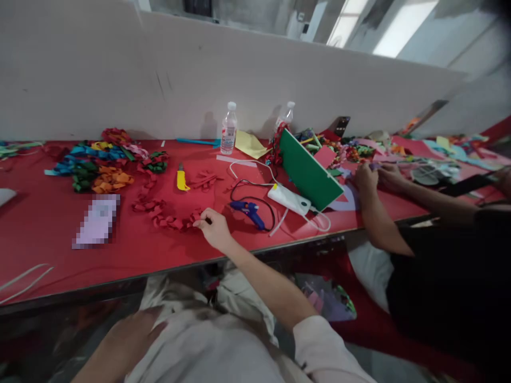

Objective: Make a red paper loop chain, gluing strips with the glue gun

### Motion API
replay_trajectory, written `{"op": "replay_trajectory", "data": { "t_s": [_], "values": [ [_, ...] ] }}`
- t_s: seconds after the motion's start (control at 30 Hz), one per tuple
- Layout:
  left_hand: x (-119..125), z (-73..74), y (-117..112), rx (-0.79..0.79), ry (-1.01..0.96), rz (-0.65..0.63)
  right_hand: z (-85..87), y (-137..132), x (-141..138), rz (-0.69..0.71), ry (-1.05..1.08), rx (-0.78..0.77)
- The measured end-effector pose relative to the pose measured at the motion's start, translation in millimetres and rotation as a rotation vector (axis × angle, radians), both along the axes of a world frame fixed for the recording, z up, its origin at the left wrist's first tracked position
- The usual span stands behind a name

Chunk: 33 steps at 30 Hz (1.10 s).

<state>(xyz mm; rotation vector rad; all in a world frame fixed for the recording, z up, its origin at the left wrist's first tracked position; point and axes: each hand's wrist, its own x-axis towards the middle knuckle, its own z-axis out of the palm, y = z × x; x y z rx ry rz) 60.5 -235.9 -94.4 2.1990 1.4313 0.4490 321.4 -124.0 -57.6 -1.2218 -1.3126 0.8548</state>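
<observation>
right hand (pixel 215 230) on the red table (pixel 48 239), fingers curled, tips pinching the near end of a red paper chain (pixel 167 218). chain is crinkled folded strips, matte paper; its long axis runs from the hand away and left, curving up toward the yellow utility knife (pixel 182 180). left hand (pixel 131 332) is off the table, low in the lap on beige cloth, blurred; can't tell how open it is, nothing seen in it.

landmark = blue glue gun (pixel 249 211): lies just right of the right hand, nozzle pointing right and toward the table edge, black cord looping behind it. white power strip (pixel 289 199) just right of the gun, smooth plastic, white cable curling off it. green board (pixel 309 173) stands tilted beyond the strip. clear plastic water bottle (pixel 229 129) well behind the gun by the wall; label red/white, text unreadable. loose pile of coloured paper curls (pixel 99 167), blue, green, orange, far left of the gun. pixelated pale card (pixel 98 221) left of the chain, nothing legible.

another person's hands (pixel 375 178) work on paper bits right of the green board.
</observation>
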Motion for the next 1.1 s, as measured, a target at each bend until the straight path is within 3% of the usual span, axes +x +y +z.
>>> {"op": "replay_trajectory", "data": {
  "t_s": [0.07, 0.17, 0.23, 0.33, 0.5, 0.63, 0.73, 0.8, 0.87, 0.97, 1.03, 1.1],
  "values": [
    [14.1, 20.4, 15.8, 0.042, -0.013, -0.162, 2.7, -2.2, -2.1, 0.014, 0.024, 0.001],
    [57.2, 42.8, 58.6, 0.485, -0.181, -0.073, 6.6, -5.4, -5.1, 0.047, 0.050, -0.005],
    [84.2, 48.5, 87.8, 0.590, -0.149, -0.070, 7.7, -6.1, -5.6, 0.070, 0.034, -0.009],
    [102.7, 46.3, 113.1, 0.581, -0.168, -0.107, 6.8, -4.7, -4.7, 0.102, -0.008, 0.008],
    [94.2, 40.9, 111.4, 0.496, -0.354, -0.045, 10.0, -13.5, -5.3, 0.096, -0.055, 0.093],
    [88.4, 44.1, 109.9, 0.361, -0.618, 0.070, 16.1, -53.9, 5.3, -0.057, -0.094, 0.186],
    [86.1, 41.8, 114.8, 0.340, -0.727, 0.123, 26.6, -87.4, 29.3, -0.197, -0.275, 0.311],
    [85.1, 37.4, 119.0, 0.342, -0.828, 0.219, 44.9, -93.7, 50.4, -0.244, -0.477, 0.335],
    [85.2, 32.6, 122.4, 0.333, -0.957, 0.289, 71.5, -79.4, 69.9, -0.243, -0.811, 0.272],
    [87.3, 30.3, 123.3, 0.259, -1.170, 0.301, 108.6, -26.9, 87.5, -0.148, -1.371, -0.037],
    [88.2, 35.1, 122.3, 0.185, -1.275, 0.304, 119.9, 13.2, 91.0, -0.082, -1.444, -0.133],
    [87.5, 46.2, 123.5, 0.153, -1.314, 0.300, 119.0, 46.5, 89.8, -0.027, -1.476, -0.210]
  ]
}}
